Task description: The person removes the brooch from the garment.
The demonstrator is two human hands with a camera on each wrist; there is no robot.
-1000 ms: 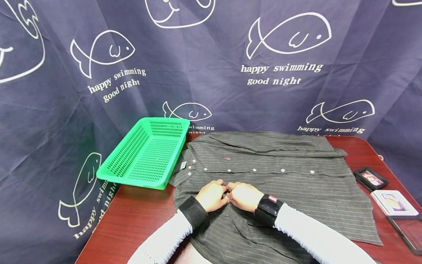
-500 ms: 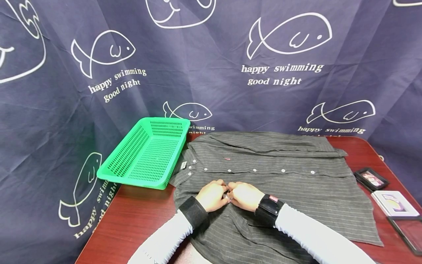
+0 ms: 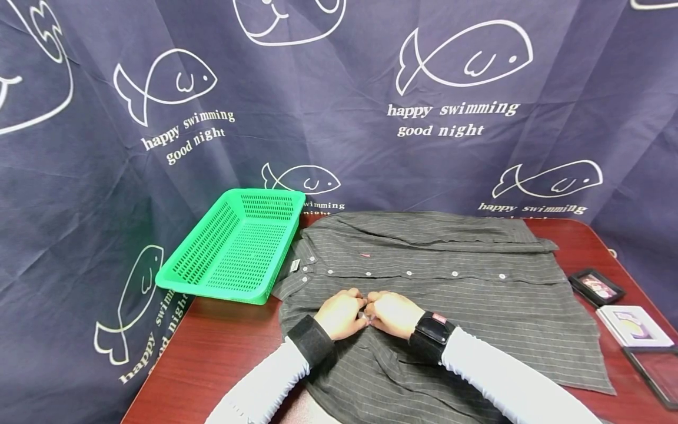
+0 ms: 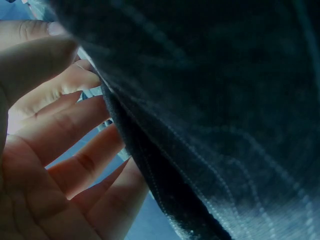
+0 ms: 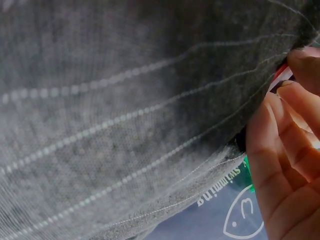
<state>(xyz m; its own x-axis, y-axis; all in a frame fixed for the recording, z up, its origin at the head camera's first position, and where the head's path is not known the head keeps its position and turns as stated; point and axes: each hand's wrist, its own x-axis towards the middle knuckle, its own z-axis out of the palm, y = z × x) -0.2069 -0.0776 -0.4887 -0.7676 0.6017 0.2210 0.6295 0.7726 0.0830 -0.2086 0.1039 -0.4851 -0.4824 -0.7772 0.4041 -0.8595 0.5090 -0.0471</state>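
Observation:
A dark grey pinstriped button-up shirt (image 3: pixel 450 318) lies spread on the table, with a line of white buttons running across it and its collar at the left. My left hand (image 3: pixel 339 315) and right hand (image 3: pixel 393 315) meet over its near half, fingertips close together. Between left thumb and fingers, an edge of the shirt cloth (image 4: pixel 165 120) is pinched in the left wrist view. The right thumb and forefinger pinch the cloth (image 5: pixel 140 115) as well, seen in the right wrist view. In the head view my hands hide the gripped spot.
A green slotted plastic basket (image 3: pixel 243 253) stands at the left, beside the collar. Along the right lie a small black-framed picture (image 3: pixel 597 287), a white-framed one (image 3: pixel 634 325) and a larger dark frame (image 3: pixel 655 372). A printed blue curtain (image 3: pixel 360 118) hangs behind the red-brown table (image 3: pixel 228 353).
My right hand shifts very slightly at the fingertips. Both hands keep their place and their pinch on the shirt.

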